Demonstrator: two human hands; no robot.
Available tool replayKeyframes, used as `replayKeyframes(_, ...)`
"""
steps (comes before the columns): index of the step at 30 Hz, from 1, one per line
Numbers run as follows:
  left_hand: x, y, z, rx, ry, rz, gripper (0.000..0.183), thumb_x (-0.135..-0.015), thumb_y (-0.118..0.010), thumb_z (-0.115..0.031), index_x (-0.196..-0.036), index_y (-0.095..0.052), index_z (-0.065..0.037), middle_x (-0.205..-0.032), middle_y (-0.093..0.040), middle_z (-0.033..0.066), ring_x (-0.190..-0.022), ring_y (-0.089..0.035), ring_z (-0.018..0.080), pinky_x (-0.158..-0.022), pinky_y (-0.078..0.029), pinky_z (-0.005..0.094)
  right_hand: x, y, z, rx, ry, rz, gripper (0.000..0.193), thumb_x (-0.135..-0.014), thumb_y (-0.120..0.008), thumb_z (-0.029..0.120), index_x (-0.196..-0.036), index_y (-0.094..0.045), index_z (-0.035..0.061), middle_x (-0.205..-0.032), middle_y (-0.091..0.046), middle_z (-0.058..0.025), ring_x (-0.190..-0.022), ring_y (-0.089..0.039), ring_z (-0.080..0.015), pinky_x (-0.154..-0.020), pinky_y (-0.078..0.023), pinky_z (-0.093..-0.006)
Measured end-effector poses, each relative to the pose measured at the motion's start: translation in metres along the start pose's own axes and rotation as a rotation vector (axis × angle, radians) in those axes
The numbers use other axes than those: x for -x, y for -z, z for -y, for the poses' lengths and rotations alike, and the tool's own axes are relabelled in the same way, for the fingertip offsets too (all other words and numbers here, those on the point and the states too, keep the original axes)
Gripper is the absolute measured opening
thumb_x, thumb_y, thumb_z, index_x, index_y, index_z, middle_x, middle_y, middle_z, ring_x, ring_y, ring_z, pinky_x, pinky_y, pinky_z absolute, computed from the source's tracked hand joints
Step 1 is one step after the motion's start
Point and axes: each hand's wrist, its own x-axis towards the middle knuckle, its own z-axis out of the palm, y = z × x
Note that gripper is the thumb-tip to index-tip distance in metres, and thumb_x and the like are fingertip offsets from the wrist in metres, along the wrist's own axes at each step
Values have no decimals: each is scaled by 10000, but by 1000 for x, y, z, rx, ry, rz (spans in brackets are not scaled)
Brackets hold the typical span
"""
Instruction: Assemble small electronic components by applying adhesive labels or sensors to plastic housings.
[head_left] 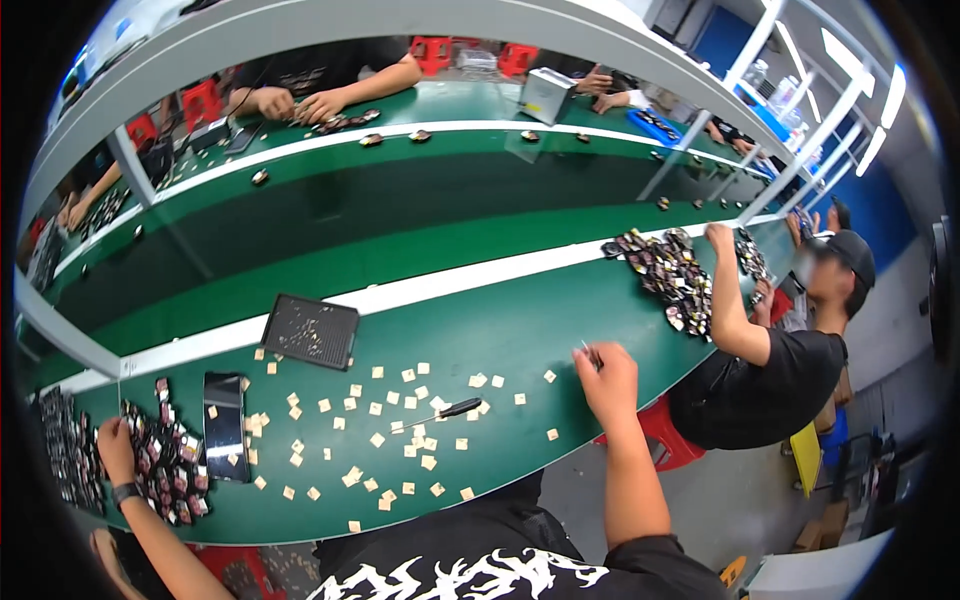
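My left hand [117, 452], with a dark band on its wrist, is at the left over a pile of small dark parts [168, 455]. Its fingers are curled closed; whatever they hold is hidden. Out to the right above the green table [535, 330], my right hand [610, 385] is raised, thumb and fingers pinched on a small dark part [595, 357] only partly visible. Many small pale square pieces [408, 403] lie scattered between my hands. Among them rests a screwdriver [460, 408] with a black handle. A dark phone-like slab [226, 425] lies beside the left pile.
Beyond the squares sits a black tray [311, 331] with small bits in it. A conveyor belt [390, 200] runs behind a white rail, carrying a few parts. At the right, a co-worker [775, 350] reaches to another pile of dark parts [668, 275]. A shelf frame [300, 45] spans overhead.
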Motion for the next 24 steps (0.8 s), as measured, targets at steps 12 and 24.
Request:
replayKeyframes(12, 100, 60, -176, 168, -223, -159, 232, -985, -572, -63, -1181, -600, 57, -1171, -601, 160, -1116, -574, 303, -1007, -427, 382, -186, -24, -97, 827, 206, 246, 512, -852, -599, -2, -1341, -573, 146, -1293, -595, -151, -917, -728, -328, -736, -596, -436)
replayKeyframes(24, 194, 94, -279, 694, -124, -19, 95, -950, -570, -12, -1024, -613, 29, -1023, -549, 57, -916, -534, 134, -820, -433, 256, -217, 3, -85, 512, 245, 444, 307, -754, -729, 88, -1058, -706, 51, -1132, -701, -182, -1046, -676, -353, -900, -543, -465)
